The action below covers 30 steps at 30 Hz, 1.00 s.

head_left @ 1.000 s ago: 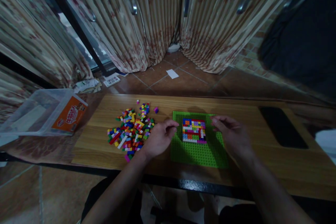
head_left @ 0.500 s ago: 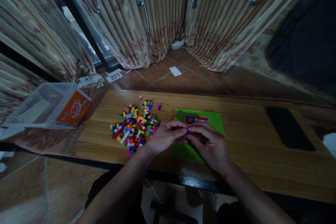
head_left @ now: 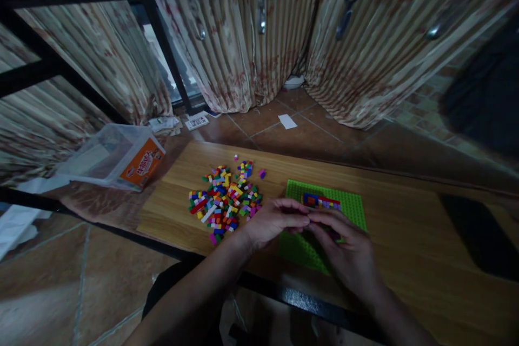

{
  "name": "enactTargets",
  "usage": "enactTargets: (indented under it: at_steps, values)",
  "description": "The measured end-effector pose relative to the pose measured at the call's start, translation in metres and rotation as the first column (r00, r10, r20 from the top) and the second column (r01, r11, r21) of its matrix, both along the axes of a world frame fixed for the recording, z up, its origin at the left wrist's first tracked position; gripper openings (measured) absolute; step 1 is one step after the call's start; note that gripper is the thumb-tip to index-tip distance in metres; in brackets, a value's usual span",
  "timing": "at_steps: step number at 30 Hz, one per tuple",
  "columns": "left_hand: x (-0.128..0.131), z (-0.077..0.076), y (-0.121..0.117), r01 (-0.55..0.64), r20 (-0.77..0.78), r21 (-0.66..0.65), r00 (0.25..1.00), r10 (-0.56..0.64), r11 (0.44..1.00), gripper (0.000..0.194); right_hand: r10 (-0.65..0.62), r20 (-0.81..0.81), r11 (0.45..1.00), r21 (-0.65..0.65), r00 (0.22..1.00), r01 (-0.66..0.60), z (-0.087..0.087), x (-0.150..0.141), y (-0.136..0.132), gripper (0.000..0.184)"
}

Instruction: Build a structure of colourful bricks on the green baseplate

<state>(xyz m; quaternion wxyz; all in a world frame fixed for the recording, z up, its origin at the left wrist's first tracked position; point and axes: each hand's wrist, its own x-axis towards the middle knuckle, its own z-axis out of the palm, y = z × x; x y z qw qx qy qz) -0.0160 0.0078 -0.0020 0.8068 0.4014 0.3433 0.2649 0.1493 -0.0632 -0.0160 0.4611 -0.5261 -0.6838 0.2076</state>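
A green baseplate [head_left: 352, 206] lies on a wooden board [head_left: 182, 178], with a patch of coloured bricks [head_left: 322, 201] pressed onto it. Both hands meet over that patch and cover most of it. My left hand [head_left: 275, 223] comes in from the left with fingers curled, its tips pinched against those of my right hand [head_left: 344, 251]. The right hand's fingers are also bent and closed. Whatever is between the fingertips is too small and dark to name. A loose pile of small coloured bricks [head_left: 225, 203] lies just left of my left hand.
A clear plastic box with an orange label [head_left: 121, 155] lies on its side at the left. A flat black object [head_left: 478, 232] rests on the board's right end. A black bar [head_left: 308, 298] runs along the near edge. Behind are a tiled floor and curtains.
My hands were apart on either side of the brick patch; they have come together over it, fingertips touching. The view has swung so everything sits further right and lower.
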Motion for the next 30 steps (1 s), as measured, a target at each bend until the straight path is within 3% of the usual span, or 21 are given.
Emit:
enactTargets:
  at_steps: [12,15,19,22,30]
  values:
    - [0.002,-0.001,-0.003,0.041,0.023,0.007,0.999,-0.041,0.999,0.036,0.040,0.071,0.999,0.023,0.997,-0.042,0.000,0.005,-0.005,0.019]
    - [0.001,-0.003,-0.001,0.046,-0.020,0.033,0.999,-0.046,0.998,0.033,-0.053,0.101,0.999,0.005,0.993,0.053,-0.001,0.020,-0.003,0.016]
    - [-0.004,-0.005,0.005,-0.021,-0.149,0.071,0.988,0.031,0.997,0.029,-0.299,0.083,0.945,-0.116,0.951,0.307,-0.001,0.048,0.000,0.020]
    - [-0.005,-0.005,0.009,-0.040,-0.210,0.113,0.976,0.063,0.993,0.025,-0.391,0.032,0.898,-0.207,0.920,0.389,-0.001,0.061,-0.001,0.025]
    - [-0.002,-0.004,0.006,0.026,-0.259,0.149,0.966,0.014,0.989,0.020,-0.348,-0.144,0.876,-0.402,0.926,0.266,-0.010,0.058,0.000,0.028]
